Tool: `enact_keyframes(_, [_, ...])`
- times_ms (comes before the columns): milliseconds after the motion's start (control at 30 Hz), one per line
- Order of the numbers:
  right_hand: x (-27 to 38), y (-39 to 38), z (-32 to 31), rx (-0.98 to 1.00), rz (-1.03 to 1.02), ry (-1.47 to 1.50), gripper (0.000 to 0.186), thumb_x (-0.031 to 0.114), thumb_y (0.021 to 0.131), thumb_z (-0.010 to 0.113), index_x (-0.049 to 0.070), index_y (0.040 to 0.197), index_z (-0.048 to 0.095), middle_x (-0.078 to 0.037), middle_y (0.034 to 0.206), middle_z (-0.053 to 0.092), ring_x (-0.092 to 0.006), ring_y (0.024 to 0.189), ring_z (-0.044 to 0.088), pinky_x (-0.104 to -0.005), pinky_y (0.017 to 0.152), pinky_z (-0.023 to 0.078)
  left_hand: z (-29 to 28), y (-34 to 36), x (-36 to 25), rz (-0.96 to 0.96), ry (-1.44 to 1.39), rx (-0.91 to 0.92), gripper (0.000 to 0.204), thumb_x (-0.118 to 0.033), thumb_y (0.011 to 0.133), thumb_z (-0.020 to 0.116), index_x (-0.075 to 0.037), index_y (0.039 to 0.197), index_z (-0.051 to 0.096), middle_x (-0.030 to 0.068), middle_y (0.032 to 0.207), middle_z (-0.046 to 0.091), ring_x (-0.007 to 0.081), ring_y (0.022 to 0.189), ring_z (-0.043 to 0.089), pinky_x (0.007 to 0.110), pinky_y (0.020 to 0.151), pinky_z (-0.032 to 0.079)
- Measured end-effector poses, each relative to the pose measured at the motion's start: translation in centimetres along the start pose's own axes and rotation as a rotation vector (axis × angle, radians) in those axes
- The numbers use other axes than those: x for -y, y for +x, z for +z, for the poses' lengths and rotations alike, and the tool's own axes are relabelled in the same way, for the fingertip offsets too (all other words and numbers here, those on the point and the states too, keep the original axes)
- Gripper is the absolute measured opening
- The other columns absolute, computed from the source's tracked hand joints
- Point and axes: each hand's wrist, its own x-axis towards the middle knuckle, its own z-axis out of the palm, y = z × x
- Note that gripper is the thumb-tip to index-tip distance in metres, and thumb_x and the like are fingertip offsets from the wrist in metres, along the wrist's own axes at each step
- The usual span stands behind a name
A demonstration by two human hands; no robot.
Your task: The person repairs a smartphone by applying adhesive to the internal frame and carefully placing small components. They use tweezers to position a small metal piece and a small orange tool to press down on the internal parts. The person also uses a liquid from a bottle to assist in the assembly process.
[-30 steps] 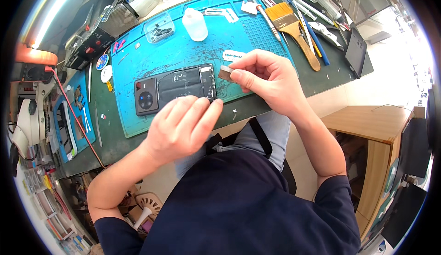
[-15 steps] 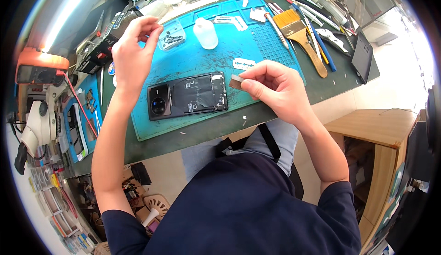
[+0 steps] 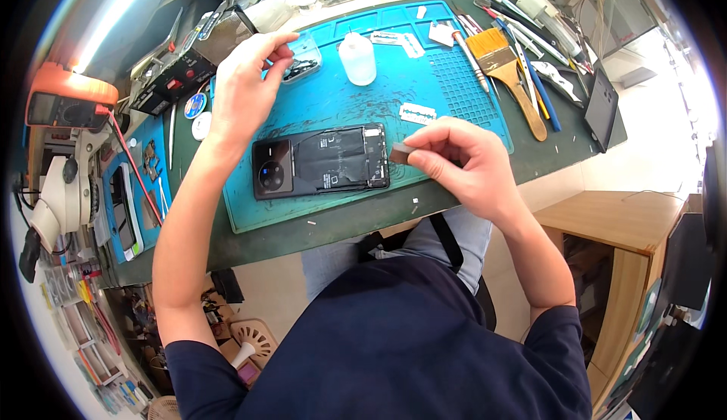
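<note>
My right hand point(image 3: 473, 166) pinches a small flat grey-brown piece point(image 3: 400, 153) between thumb and fingers, just off the right end of a smartphone point(image 3: 322, 161). The phone lies with its back cover off, showing a black battery area and a round camera module on its left. Over the far left of the blue work mat point(image 3: 303, 212), my left hand point(image 3: 250, 83) is raised with fingers curled toward the thumb; what they hold, if anything, is hidden. Its fingertips are beside a clear box point(image 3: 309, 55) of small dark parts.
A white translucent bottle point(image 3: 357, 60) stands behind the phone. Razor blades point(image 3: 418, 112) lie on the mat. A wide brush point(image 3: 503, 64), screwdrivers and pens fill the right side. At left are an orange multimeter point(image 3: 72, 102) and a white-framed phone point(image 3: 125, 215).
The view has shifted, moving the bench rightward in the picture. My left hand has come closer to the clear box. My right hand still holds the small piece beside the phone.
</note>
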Motion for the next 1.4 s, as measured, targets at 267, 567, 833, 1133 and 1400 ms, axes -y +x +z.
enact_keyframes(267, [0.4,-0.2,3.0,0.047,-0.324,-0.421,0.015,0.003,0.086,0.08,0.006,0.1,0.075,-0.008,0.089,0.07,-0.0266,0.079,0.07,-0.0357,0.068,0.056,-3.0,-5.0,-7.1,-0.025,-0.17,0.069,0.026,0.011,0.083,0.071,-0.004,0.105,0.073,0.0097,0.089,0.065,0.026,0.086,0.064,0.035,0.068,0.052])
enact_keyframes(567, [0.7,-0.1,3.4,0.035,-0.262,-0.438,0.014,0.003,0.085,0.08,0.006,0.098,0.076,-0.007,0.087,0.071,-0.0249,0.077,0.07,-0.0348,0.066,0.055,-3.1,-12.7,-11.0,0.072,-0.014,0.09,0.032,-0.004,0.074,0.084,-0.005,0.104,0.075,0.0042,0.102,0.068,0.0254,0.094,0.065,0.039,0.081,0.05])
enact_keyframes(833, [0.6,-0.1,3.4,0.035,-0.271,-0.475,0.015,0.002,0.085,0.08,0.007,0.099,0.076,-0.006,0.087,0.07,-0.0237,0.074,0.069,-0.0338,0.064,0.054,-2.8,-13.1,-11.2,0.093,0.038,0.124,0.034,-0.013,0.077,0.084,-0.005,0.11,0.075,0.0034,0.111,0.066,0.0226,0.103,0.064,0.04,0.088,0.051])
enact_keyframes(1133, [0.6,-0.2,3.4,0.032,-0.303,-0.525,0.017,0.003,0.084,0.081,0.007,0.1,0.077,-0.005,0.089,0.071,-0.0229,0.076,0.07,-0.0331,0.065,0.055,-2.7,-13.4,-11.2,0.106,0.059,0.105,0.034,-0.012,0.077,0.083,-0.003,0.108,0.076,0.0035,0.109,0.067,0.0215,0.101,0.064,0.038,0.088,0.051])
enact_keyframes(1400, [0.6,0.0,3.4,0.051,-0.323,-0.543,0.019,0.003,0.083,0.082,0.008,0.1,0.078,-0.005,0.09,0.07,-0.0228,0.076,0.069,-0.0334,0.064,0.055,-2.2,-13.5,-11.1,0.134,0.074,0.059,0.027,-0.009,0.079,0.08,-0.002,0.105,0.076,0.004,0.105,0.066,0.021,0.097,0.065,0.037,0.086,0.052])
